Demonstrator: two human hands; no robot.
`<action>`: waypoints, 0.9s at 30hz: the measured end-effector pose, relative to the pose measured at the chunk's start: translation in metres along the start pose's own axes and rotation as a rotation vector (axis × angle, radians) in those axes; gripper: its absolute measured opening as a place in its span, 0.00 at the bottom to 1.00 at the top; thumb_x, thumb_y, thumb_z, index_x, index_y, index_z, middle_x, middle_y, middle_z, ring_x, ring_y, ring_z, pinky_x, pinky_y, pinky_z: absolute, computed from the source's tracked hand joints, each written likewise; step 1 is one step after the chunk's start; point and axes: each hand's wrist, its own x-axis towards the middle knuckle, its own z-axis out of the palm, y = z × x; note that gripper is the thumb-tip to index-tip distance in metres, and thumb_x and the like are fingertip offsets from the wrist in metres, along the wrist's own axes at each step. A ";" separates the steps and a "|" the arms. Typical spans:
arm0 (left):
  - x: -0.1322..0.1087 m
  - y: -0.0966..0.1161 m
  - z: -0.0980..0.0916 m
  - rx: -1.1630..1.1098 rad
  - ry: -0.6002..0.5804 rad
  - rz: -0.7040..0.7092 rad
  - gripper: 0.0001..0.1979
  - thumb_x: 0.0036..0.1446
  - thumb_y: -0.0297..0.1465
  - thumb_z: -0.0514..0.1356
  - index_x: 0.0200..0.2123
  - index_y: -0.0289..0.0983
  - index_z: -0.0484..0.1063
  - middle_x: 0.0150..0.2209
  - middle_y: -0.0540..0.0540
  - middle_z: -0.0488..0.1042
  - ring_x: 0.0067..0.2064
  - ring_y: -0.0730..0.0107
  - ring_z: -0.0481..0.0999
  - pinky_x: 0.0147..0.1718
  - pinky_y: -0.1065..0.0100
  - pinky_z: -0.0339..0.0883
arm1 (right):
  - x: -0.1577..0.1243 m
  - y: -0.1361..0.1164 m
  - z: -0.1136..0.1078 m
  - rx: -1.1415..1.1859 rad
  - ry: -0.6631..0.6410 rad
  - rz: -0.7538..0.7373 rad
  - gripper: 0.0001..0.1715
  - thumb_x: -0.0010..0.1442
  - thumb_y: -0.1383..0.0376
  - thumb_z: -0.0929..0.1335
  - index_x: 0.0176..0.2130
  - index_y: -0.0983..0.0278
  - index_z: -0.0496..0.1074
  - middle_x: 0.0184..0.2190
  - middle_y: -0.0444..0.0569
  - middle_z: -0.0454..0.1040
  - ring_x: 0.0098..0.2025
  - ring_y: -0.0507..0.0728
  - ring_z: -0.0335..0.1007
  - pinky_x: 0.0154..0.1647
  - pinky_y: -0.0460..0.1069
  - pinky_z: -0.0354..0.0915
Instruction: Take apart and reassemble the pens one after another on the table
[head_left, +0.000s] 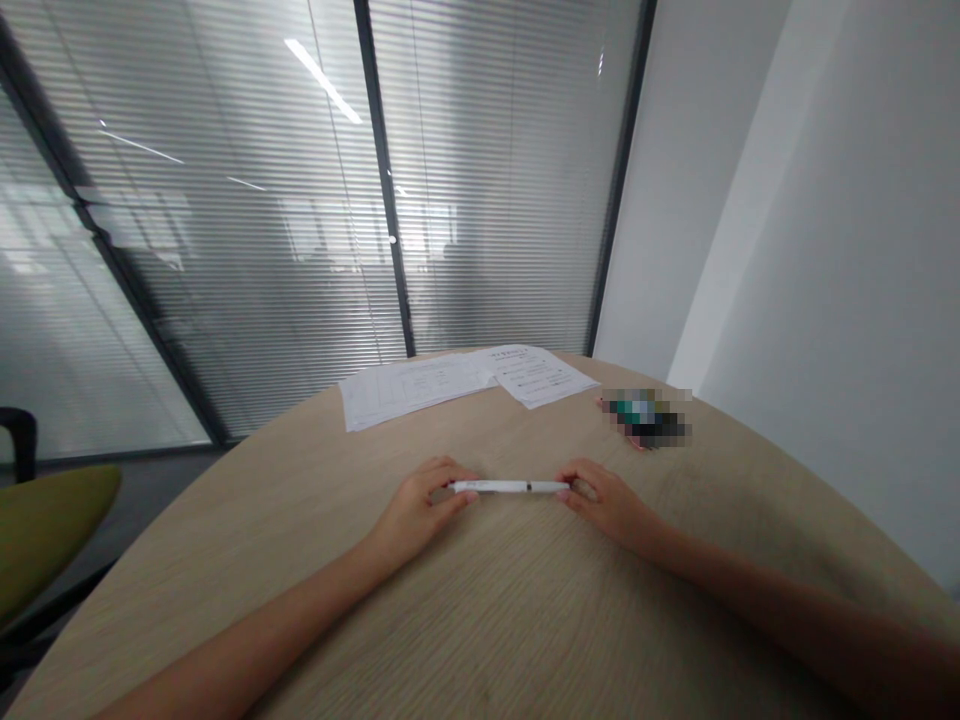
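Observation:
A slim white pen (499, 487) with a dark band near its right part lies level between my two hands, at or just above the wooden table (465, 610). My left hand (427, 500) pinches its left end between thumb and fingers. At the other end, the thumb and fingertips of my right hand (600, 500) are closed on the pen's right tip. Whether the pen touches the tabletop, I cannot tell.
Printed paper sheets (420, 388) lie overlapping near the table's far edge. To the right of them is a pixelated, dark and green item (646, 418). A green chair (52, 520) stands at the left. Glass panels with blinds (495, 200) and a white wall (840, 300) rise behind.

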 end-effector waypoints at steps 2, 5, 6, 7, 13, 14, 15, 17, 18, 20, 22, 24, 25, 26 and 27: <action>0.000 -0.001 0.000 0.002 -0.004 -0.006 0.08 0.50 0.30 0.54 0.31 0.35 0.71 0.30 0.46 0.69 0.34 0.70 0.68 0.35 0.67 0.62 | 0.000 0.002 0.000 -0.014 -0.006 -0.022 0.07 0.55 0.65 0.59 0.29 0.64 0.63 0.28 0.47 0.66 0.32 0.53 0.62 0.35 0.49 0.58; 0.000 -0.001 0.001 -0.005 -0.006 0.003 0.07 0.50 0.29 0.54 0.31 0.35 0.71 0.30 0.47 0.69 0.34 0.70 0.68 0.35 0.67 0.62 | 0.001 0.004 0.001 -0.042 -0.007 -0.038 0.12 0.57 0.63 0.57 0.25 0.64 0.62 0.25 0.46 0.65 0.30 0.53 0.60 0.32 0.48 0.57; 0.000 -0.001 0.001 -0.009 -0.007 0.007 0.07 0.50 0.29 0.54 0.31 0.35 0.71 0.30 0.47 0.69 0.34 0.70 0.68 0.35 0.67 0.62 | 0.001 0.004 0.001 -0.051 -0.008 -0.046 0.13 0.57 0.63 0.56 0.24 0.64 0.61 0.25 0.46 0.64 0.29 0.53 0.60 0.32 0.48 0.57; 0.000 -0.002 0.001 -0.013 -0.008 0.010 0.07 0.50 0.30 0.55 0.31 0.35 0.71 0.30 0.47 0.69 0.34 0.70 0.68 0.35 0.67 0.62 | 0.001 0.004 0.001 -0.056 -0.007 -0.055 0.14 0.58 0.63 0.56 0.24 0.64 0.61 0.24 0.46 0.64 0.29 0.53 0.60 0.32 0.48 0.57; -0.001 -0.005 0.002 -0.025 -0.005 0.010 0.07 0.50 0.29 0.55 0.32 0.35 0.71 0.31 0.47 0.69 0.35 0.70 0.68 0.36 0.67 0.62 | 0.001 0.003 0.001 0.006 0.003 -0.016 0.10 0.56 0.64 0.58 0.30 0.64 0.65 0.28 0.47 0.66 0.33 0.53 0.62 0.36 0.49 0.58; -0.001 -0.005 0.002 -0.023 -0.004 0.008 0.07 0.50 0.29 0.55 0.32 0.35 0.71 0.31 0.47 0.69 0.35 0.70 0.68 0.36 0.67 0.62 | 0.001 0.003 0.001 0.024 0.005 0.006 0.08 0.55 0.64 0.60 0.33 0.64 0.65 0.30 0.47 0.67 0.34 0.53 0.62 0.38 0.49 0.58; -0.001 -0.005 0.002 -0.022 -0.002 0.008 0.07 0.50 0.29 0.55 0.32 0.35 0.71 0.31 0.47 0.69 0.35 0.70 0.68 0.36 0.67 0.62 | 0.000 0.003 0.002 0.037 0.008 0.025 0.09 0.52 0.65 0.62 0.36 0.64 0.64 0.31 0.47 0.67 0.35 0.54 0.63 0.39 0.49 0.58; 0.000 -0.004 0.002 -0.022 -0.005 0.010 0.07 0.50 0.29 0.55 0.32 0.35 0.71 0.31 0.47 0.69 0.35 0.70 0.68 0.36 0.67 0.62 | 0.000 0.002 0.002 0.039 0.012 0.048 0.11 0.48 0.67 0.65 0.36 0.64 0.64 0.32 0.47 0.67 0.36 0.54 0.63 0.40 0.49 0.58; 0.000 -0.004 0.001 -0.022 -0.007 0.011 0.07 0.50 0.29 0.55 0.32 0.35 0.71 0.31 0.47 0.69 0.35 0.70 0.68 0.36 0.67 0.62 | 0.000 0.001 0.002 0.033 0.011 0.052 0.10 0.48 0.68 0.65 0.34 0.64 0.64 0.32 0.47 0.67 0.36 0.54 0.63 0.40 0.49 0.58; 0.000 -0.002 0.001 -0.022 -0.006 0.014 0.07 0.50 0.30 0.55 0.32 0.35 0.71 0.30 0.47 0.69 0.34 0.70 0.68 0.35 0.67 0.62 | 0.000 0.001 0.002 0.024 0.005 0.050 0.06 0.49 0.68 0.64 0.32 0.64 0.64 0.31 0.47 0.67 0.35 0.54 0.63 0.39 0.49 0.58; 0.000 -0.001 0.000 -0.020 -0.001 0.011 0.07 0.50 0.30 0.55 0.31 0.35 0.71 0.30 0.47 0.69 0.34 0.70 0.68 0.35 0.68 0.62 | 0.000 0.000 0.001 0.018 0.005 0.042 0.03 0.51 0.67 0.62 0.30 0.64 0.63 0.30 0.47 0.67 0.35 0.53 0.63 0.38 0.49 0.58; 0.000 -0.001 0.000 -0.017 0.002 0.007 0.07 0.50 0.30 0.55 0.31 0.35 0.71 0.29 0.47 0.69 0.34 0.70 0.68 0.35 0.68 0.62 | 0.001 -0.001 0.000 0.013 0.007 0.034 0.03 0.53 0.67 0.61 0.30 0.64 0.63 0.30 0.47 0.67 0.34 0.53 0.62 0.37 0.49 0.58; 0.000 -0.001 0.000 -0.015 0.002 0.005 0.07 0.50 0.30 0.55 0.31 0.35 0.71 0.30 0.47 0.69 0.34 0.70 0.68 0.35 0.68 0.62 | 0.001 -0.001 0.000 0.008 0.005 0.027 0.04 0.54 0.66 0.60 0.30 0.64 0.63 0.29 0.47 0.67 0.34 0.53 0.62 0.36 0.49 0.58; 0.000 -0.001 0.001 -0.012 0.000 0.004 0.07 0.50 0.30 0.54 0.31 0.35 0.71 0.30 0.47 0.69 0.34 0.71 0.68 0.35 0.68 0.62 | 0.000 -0.001 0.000 0.002 0.002 0.018 0.06 0.55 0.65 0.59 0.29 0.64 0.62 0.28 0.47 0.66 0.33 0.53 0.62 0.35 0.49 0.58; 0.000 -0.001 0.001 -0.011 -0.002 0.005 0.07 0.50 0.30 0.54 0.31 0.35 0.71 0.30 0.47 0.69 0.33 0.71 0.68 0.35 0.68 0.62 | 0.000 -0.001 -0.001 -0.007 -0.003 0.007 0.08 0.56 0.65 0.58 0.27 0.63 0.62 0.27 0.47 0.66 0.32 0.53 0.61 0.34 0.48 0.58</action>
